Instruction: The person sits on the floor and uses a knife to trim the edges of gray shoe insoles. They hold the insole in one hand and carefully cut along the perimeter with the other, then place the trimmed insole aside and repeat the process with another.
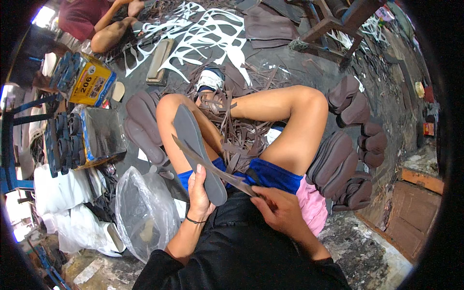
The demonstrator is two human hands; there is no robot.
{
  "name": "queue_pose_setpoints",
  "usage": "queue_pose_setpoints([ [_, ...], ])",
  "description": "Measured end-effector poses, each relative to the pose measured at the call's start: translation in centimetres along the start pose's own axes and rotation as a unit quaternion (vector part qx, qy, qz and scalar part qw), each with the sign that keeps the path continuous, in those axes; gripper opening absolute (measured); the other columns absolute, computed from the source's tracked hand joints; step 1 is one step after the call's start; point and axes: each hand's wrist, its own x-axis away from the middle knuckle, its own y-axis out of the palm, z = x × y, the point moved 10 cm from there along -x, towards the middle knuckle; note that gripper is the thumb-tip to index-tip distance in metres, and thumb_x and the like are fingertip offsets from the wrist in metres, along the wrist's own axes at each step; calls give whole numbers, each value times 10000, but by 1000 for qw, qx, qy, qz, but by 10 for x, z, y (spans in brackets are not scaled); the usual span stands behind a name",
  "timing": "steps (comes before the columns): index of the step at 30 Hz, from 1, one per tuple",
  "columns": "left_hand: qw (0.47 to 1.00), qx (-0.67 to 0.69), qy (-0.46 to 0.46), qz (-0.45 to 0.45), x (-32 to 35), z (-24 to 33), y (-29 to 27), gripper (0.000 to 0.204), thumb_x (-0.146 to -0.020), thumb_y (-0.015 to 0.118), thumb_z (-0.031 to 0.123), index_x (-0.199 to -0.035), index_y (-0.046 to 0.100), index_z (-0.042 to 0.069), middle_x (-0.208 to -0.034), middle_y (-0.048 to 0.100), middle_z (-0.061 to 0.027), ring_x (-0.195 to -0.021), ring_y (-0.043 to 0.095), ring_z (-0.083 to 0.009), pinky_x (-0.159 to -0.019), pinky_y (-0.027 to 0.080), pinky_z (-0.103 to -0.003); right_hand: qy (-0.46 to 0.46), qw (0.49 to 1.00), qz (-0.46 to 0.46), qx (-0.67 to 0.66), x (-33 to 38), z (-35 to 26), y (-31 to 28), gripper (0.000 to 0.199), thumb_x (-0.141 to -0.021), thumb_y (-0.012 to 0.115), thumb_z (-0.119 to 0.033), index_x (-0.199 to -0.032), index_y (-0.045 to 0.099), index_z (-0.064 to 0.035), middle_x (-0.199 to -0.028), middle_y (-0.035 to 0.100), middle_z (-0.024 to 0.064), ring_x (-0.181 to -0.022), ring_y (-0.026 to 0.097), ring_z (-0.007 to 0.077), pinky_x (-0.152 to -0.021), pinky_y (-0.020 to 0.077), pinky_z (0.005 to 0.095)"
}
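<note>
Trimming looks like the step in hand: the long dark grey foam shoe sole [198, 152] stands over the person's lap, the left hand [199, 191] clamped round its lower end. Just right of the sole, the right hand [276, 209] grips a long thin blade [208, 164] lying across it; the next stroke likely calls for a steady edge.

Dark floor [309, 72]: brown sole stacks [338, 162], white offcuts [203, 34], plastic bag [142, 208].

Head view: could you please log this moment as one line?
left hand: grips sole | right hand: holds blade across sole | strip scraps on lap
</note>
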Motion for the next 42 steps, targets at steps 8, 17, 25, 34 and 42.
queue_pose_setpoints([
  [8,999,11,-47,8,5,2,8,466,-974,546,552,-1091,588,103,-767,621,-37,-500,547,-112,-408,434,-229,-209,963,163,52,-54,-15,31,295,-817,785,-107,-1086,694,-30,-935,715,148,-805,705,262,-694,555,342],
  [17,977,-180,39,-107,20,6,20,426,-969,615,417,-1133,584,25,-894,668,-54,-677,621,-125,-601,530,-275,10,968,92,-232,-127,22,43,307,-883,767,-279,-963,689,8,-717,669,100,-672,580,72,-625,497,306],
  [25,959,-116,243,-88,-15,136,47,300,-972,661,200,-1192,563,22,-1069,666,-51,-937,631,-113,-848,512,-262,-121,968,49,-213,-86,-46,25,338,-895,733,-85,-1184,609,39,-1067,704,111,-957,665,131,-801,545,282],
  [34,985,-49,149,-74,14,156,39,274,-1012,595,269,-1193,566,66,-1051,666,-41,-892,643,-94,-787,544,-259,-140,989,-12,-46,1,-14,2,345,-802,802,-95,-1123,687,-38,-980,723,122,-614,618,165,-561,511,288],
  [42,985,-67,140,-69,25,146,34,349,-1000,610,237,-1280,520,49,-1095,652,-49,-933,642,-106,-831,538,-272,-197,979,52,21,-8,-46,-8,352,-795,803,-115,-1112,683,-21,-985,722,128,-682,652,242,-610,536,329],
])
